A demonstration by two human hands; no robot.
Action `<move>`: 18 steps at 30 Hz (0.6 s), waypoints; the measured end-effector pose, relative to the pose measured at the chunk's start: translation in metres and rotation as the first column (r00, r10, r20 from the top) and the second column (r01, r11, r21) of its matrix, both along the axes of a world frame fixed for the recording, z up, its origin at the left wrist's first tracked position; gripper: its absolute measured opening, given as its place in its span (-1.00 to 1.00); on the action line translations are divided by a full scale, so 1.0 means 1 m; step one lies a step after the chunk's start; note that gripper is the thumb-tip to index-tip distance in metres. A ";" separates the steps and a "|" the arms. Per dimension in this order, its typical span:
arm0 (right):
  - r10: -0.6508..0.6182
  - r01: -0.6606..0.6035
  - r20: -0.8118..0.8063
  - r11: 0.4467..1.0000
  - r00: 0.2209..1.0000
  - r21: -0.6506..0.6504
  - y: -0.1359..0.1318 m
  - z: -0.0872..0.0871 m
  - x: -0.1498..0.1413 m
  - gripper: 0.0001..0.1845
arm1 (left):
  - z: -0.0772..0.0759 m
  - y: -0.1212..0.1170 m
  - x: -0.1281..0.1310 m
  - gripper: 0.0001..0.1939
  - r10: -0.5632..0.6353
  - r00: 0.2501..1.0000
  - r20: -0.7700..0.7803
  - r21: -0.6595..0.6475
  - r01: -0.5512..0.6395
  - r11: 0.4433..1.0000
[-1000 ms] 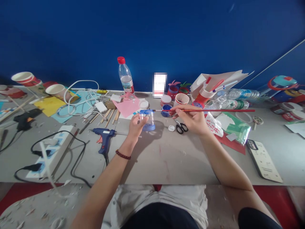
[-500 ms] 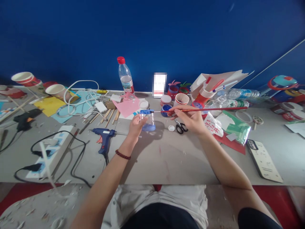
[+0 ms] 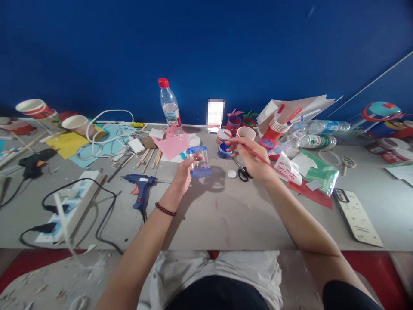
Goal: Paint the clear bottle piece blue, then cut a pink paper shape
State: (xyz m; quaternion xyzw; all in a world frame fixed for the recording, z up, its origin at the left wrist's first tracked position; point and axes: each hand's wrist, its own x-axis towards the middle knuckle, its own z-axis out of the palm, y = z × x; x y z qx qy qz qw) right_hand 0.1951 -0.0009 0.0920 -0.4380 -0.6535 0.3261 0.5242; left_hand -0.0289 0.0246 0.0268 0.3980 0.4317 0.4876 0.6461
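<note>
My left hand (image 3: 183, 175) grips a short clear plastic bottle section (image 3: 200, 172), its top and bottom edges coated in blue paint. It is held above the table, casting a shadow to its right. My right hand (image 3: 254, 162) is closed around a thin red paintbrush (image 3: 263, 159), close to an open jar of blue paint (image 3: 223, 151). Whether the bristles are inside the jar I cannot make out. Below the right hand lie black-handled scissors (image 3: 242, 175) and a small white lid (image 3: 232, 174).
Left of my hands are a blue glue gun (image 3: 140, 186), a white power strip (image 3: 71, 206) with cords, and wooden sticks (image 3: 148, 160). A red-capped bottle (image 3: 170, 104) stands at the back. Rightward are stacked paper cups (image 3: 278, 129), plastic bottles (image 3: 318, 141) and a phone (image 3: 358, 218).
The paintbrush has left the bottle section's upper blue edge and swung over toward the blue paint jar. My left hand has tilted the bottle section slightly.
</note>
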 end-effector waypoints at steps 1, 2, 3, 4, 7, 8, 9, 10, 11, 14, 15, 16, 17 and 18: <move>0.033 -0.032 0.062 0.999 0.998 -0.003 -0.001 0.000 -0.001 -0.66 | 0.001 -0.001 0.000 -0.46 -0.033 0.999 0.014 0.018 0.033 0.999; 0.070 -0.070 0.129 0.998 0.989 0.000 -0.003 0.000 -0.003 -0.62 | 0.002 -0.003 0.000 -0.47 -0.060 0.998 0.017 0.040 0.059 0.997; 0.109 -0.113 0.193 0.994 0.975 0.009 -0.004 0.001 -0.004 -0.54 | 0.003 -0.004 0.001 -0.49 -0.076 0.997 0.015 0.060 0.075 0.995; 0.146 -0.156 0.247 0.988 0.958 0.022 -0.006 0.001 -0.005 -0.44 | 0.003 -0.006 0.001 -0.49 -0.082 0.996 0.017 0.076 0.081 0.994; 0.211 -0.238 0.319 0.970 0.924 0.048 -0.009 0.001 -0.009 -0.28 | 0.003 -0.010 0.003 -0.49 -0.108 0.992 0.064 0.092 0.102 0.990; 0.212 -0.236 0.309 0.971 0.927 0.045 -0.009 -0.001 -0.010 -0.29 | 0.002 -0.010 0.004 -0.48 -0.124 0.988 0.089 0.092 0.116 0.989; 0.209 -0.228 0.287 0.973 0.935 0.035 -0.009 -0.003 -0.011 -0.31 | 0.001 -0.011 0.004 -0.47 -0.145 0.983 0.115 0.092 0.134 0.987; 0.205 -0.217 0.258 0.976 0.944 0.017 -0.008 -0.006 -0.012 -0.33 | -0.001 -0.011 0.004 -0.46 -0.168 0.976 0.139 0.095 0.156 0.983; 0.201 -0.205 0.230 0.979 0.952 -0.006 -0.008 -0.009 -0.013 -0.35 | -0.002 -0.011 0.004 -0.45 -0.193 0.968 0.159 0.099 0.179 0.979; 0.215 -0.202 0.178 0.976 0.960 -0.084 -0.005 -0.017 -0.017 -0.34 | -0.004 -0.012 0.003 -0.43 -0.264 0.945 0.192 0.130 0.242 0.961; 0.226 -0.212 0.164 0.972 0.960 -0.102 -0.004 -0.020 -0.017 -0.34 | -0.004 -0.012 0.002 -0.43 -0.279 0.940 0.196 0.147 0.253 0.956; 0.239 -0.224 0.147 0.968 0.960 -0.114 -0.004 -0.021 -0.018 -0.34 | -0.004 -0.013 0.002 -0.43 -0.289 0.936 0.199 0.164 0.259 0.952; 0.254 -0.239 0.128 0.963 0.959 -0.122 -0.003 -0.023 -0.019 -0.34 | -0.004 -0.013 0.002 -0.44 -0.293 0.935 0.201 0.178 0.260 0.949; 0.267 -0.252 0.110 0.959 0.957 -0.128 -0.003 -0.024 -0.019 -0.34 | -0.003 -0.013 0.002 -0.45 -0.296 0.934 0.202 0.188 0.259 0.947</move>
